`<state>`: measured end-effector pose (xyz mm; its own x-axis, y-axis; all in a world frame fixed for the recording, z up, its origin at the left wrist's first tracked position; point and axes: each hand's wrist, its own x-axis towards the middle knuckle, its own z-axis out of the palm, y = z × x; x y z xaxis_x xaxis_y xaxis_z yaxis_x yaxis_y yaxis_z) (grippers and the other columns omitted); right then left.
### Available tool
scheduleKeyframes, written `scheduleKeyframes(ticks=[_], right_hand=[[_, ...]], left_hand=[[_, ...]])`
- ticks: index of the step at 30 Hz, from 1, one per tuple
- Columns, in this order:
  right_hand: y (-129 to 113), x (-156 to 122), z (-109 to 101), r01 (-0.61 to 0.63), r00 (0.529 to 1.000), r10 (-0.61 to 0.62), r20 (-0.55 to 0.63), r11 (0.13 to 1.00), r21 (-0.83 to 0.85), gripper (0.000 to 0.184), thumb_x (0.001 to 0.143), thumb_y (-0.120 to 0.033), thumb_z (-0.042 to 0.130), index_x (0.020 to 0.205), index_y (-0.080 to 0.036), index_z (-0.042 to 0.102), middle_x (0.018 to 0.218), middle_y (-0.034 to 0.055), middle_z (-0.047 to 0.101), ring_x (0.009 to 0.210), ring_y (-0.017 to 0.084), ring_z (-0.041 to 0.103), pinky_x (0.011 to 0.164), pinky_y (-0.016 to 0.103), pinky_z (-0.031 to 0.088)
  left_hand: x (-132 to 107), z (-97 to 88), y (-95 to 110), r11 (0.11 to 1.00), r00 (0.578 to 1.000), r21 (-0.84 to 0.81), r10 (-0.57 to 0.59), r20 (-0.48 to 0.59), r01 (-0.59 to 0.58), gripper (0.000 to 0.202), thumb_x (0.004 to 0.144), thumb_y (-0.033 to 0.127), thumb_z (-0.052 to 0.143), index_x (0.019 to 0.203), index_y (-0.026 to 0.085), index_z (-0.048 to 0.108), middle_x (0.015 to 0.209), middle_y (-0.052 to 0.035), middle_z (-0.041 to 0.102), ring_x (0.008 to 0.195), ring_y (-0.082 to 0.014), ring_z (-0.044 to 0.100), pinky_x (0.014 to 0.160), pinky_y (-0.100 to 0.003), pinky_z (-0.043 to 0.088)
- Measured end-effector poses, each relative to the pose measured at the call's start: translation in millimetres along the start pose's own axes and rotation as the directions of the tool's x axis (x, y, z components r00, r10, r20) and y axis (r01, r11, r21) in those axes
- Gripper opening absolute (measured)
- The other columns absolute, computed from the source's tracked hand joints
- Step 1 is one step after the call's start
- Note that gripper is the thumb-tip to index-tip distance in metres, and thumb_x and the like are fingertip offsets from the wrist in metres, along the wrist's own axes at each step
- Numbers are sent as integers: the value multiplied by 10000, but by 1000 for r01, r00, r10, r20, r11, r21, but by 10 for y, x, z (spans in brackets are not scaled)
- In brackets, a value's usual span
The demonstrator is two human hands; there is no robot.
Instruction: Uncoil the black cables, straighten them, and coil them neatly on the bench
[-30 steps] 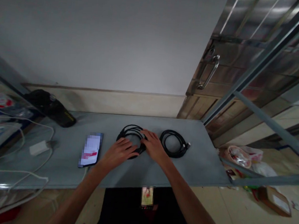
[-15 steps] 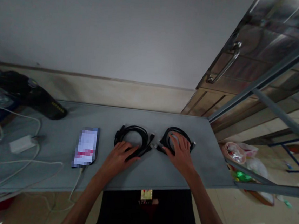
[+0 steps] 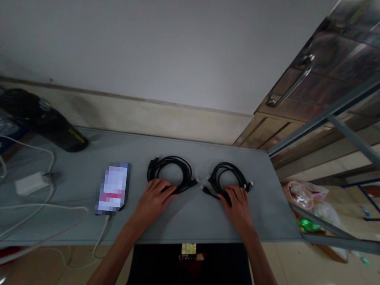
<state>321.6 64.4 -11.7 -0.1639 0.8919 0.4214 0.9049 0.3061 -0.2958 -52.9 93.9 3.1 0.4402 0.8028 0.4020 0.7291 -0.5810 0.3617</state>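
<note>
Two coiled black cables with plugs at their ends lie side by side on the grey tabletop (image 3: 185,225). My left hand (image 3: 154,200) is at the near edge of the left coiled cable (image 3: 187,171), fingers bent over its strands and thumb pointing right. On the near edge of the right coiled cable (image 3: 230,166), my right hand (image 3: 238,206) has its fingers curled, thumb to the left. The fingertips of both hands are partly hidden among the strands. Plugs of the two cables point towards each other across a small gap.
Left of the cables lies a phone (image 3: 113,189) with a white cord plugged in. Farther left are a white adapter (image 3: 32,183), loose white cords and a black bottle (image 3: 60,130) on its side. A metal frame (image 3: 312,127) rises at the table's right end.
My right hand has drawn back from over the middle of the right coil to its near edge, uncovering more of it. My left hand has barely moved. The view has shifted slightly.
</note>
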Motion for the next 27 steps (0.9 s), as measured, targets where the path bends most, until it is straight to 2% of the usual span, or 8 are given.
scheduleKeyframes(ticks=[6,9,14,23,27], right_hand=[[30,-7,13,33,999,-35,-37,999,-41,343,1182,-490,593,1220,-188,749,1217,140,769,1150,315,706,1100,512,531],[51,-3,39,52,995,-56,-87,997,-55,347,1186,-494,581,1220,-188,742,1214,140,770,1152,309,720,1099,509,537],[72,3,54,60,991,-64,-117,998,-36,310,1191,-482,576,1191,-221,743,1208,132,773,1149,297,738,1096,504,551],[97,21,37,79,988,-74,-133,996,29,262,1188,-438,603,1167,-230,760,1188,115,788,1138,277,748,1083,478,560],[96,22,36,70,988,-59,-145,995,70,218,1178,-394,631,1193,-234,779,1214,110,794,1159,269,747,1113,492,557]], left_hand=[[5,-10,-40,997,995,59,-51,-83,56,251,1126,289,662,1310,219,817,1196,-137,759,1179,-352,655,1084,-538,539],[7,8,-47,997,994,61,-35,-100,42,268,1116,359,701,1324,228,809,1196,-130,766,1186,-349,663,1105,-548,544],[11,30,-30,998,992,57,-10,-127,17,406,1112,498,717,1419,238,766,1260,-140,760,1225,-353,660,1132,-563,534],[11,16,-51,993,971,104,-29,-236,55,445,1081,562,745,1401,253,754,1329,-147,751,1259,-369,680,1118,-550,534],[19,-45,16,991,957,128,-6,-289,45,398,1081,504,766,1388,251,757,1301,-139,763,1236,-363,689,1107,-553,543]])
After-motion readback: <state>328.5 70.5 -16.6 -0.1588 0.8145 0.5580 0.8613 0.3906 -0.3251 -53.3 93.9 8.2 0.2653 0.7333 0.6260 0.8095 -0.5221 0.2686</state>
